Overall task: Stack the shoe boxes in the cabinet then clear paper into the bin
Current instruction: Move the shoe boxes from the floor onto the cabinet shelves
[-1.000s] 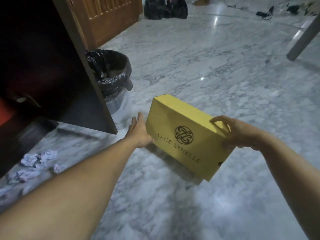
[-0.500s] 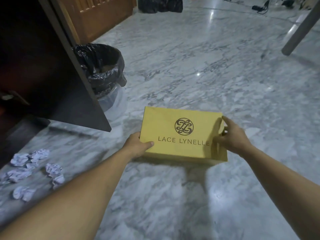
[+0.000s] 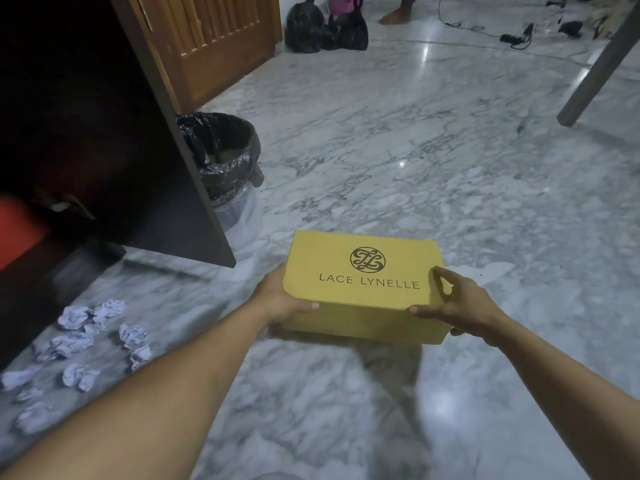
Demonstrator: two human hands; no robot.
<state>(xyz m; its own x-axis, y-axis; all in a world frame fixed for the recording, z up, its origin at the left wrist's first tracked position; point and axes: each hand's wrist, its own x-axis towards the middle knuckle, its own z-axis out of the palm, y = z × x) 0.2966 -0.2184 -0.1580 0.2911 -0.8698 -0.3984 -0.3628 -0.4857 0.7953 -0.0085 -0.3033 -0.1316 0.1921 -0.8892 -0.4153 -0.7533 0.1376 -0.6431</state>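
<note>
A yellow shoe box (image 3: 363, 292) marked LACE LYNELLE is held level above the marble floor, lid up. My left hand (image 3: 277, 297) grips its left end, thumb on the front edge. My right hand (image 3: 457, 306) grips its right end, fingers curled over the lid's corner. The dark cabinet (image 3: 86, 140) stands at the left with its door (image 3: 166, 168) swung open; something red (image 3: 17, 230) shows inside. Several crumpled papers (image 3: 86, 337) lie on the floor in front of it. The bin (image 3: 225, 157), lined with a black bag, stands behind the door.
A wooden door (image 3: 221, 43) is at the back left, with black bags (image 3: 322, 27) beside it. A slanted table leg (image 3: 599, 67) stands at the right. Cables (image 3: 516, 36) lie at the far back, and a person's bare foot (image 3: 394, 17).
The box turned from tilted on its corner to level with the lid up, and came closer to me. Both hands shifted to its ends.
</note>
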